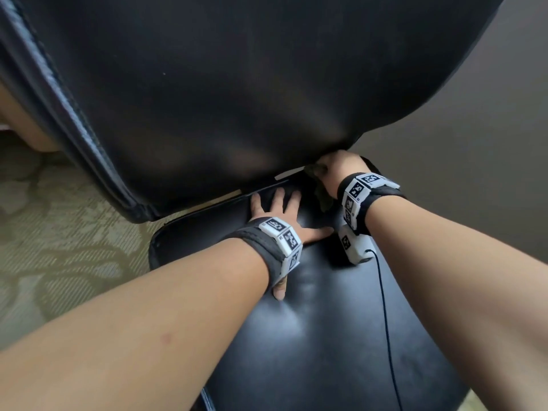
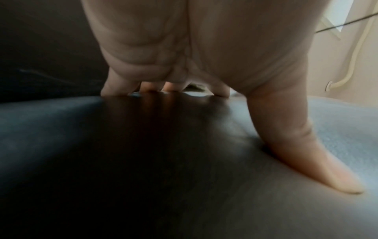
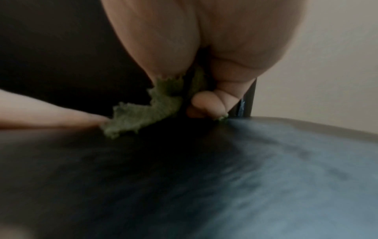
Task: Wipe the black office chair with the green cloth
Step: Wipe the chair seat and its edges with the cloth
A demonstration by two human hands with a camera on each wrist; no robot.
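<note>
The black office chair fills the head view: its backrest (image 1: 207, 84) leans over the seat (image 1: 311, 336). My left hand (image 1: 281, 209) lies flat on the rear of the seat, fingers spread and straight, thumb out to the right; the left wrist view shows the fingertips (image 2: 114, 90) pressed on the leather (image 2: 143, 161). My right hand (image 1: 335, 170) is at the gap where seat and backrest meet, on the right. It grips the green cloth (image 1: 321, 194), bunched under the curled fingers. In the right wrist view the cloth (image 3: 143, 113) hangs from the hand (image 3: 204, 103) onto the seat (image 3: 266, 169).
Patterned beige carpet (image 1: 59, 232) lies to the left of the chair. A plain wall (image 1: 474, 143) stands behind on the right. A thin black cable (image 1: 385, 307) runs from the right wrist device across the seat. A white cord (image 2: 355, 53) hangs on the wall.
</note>
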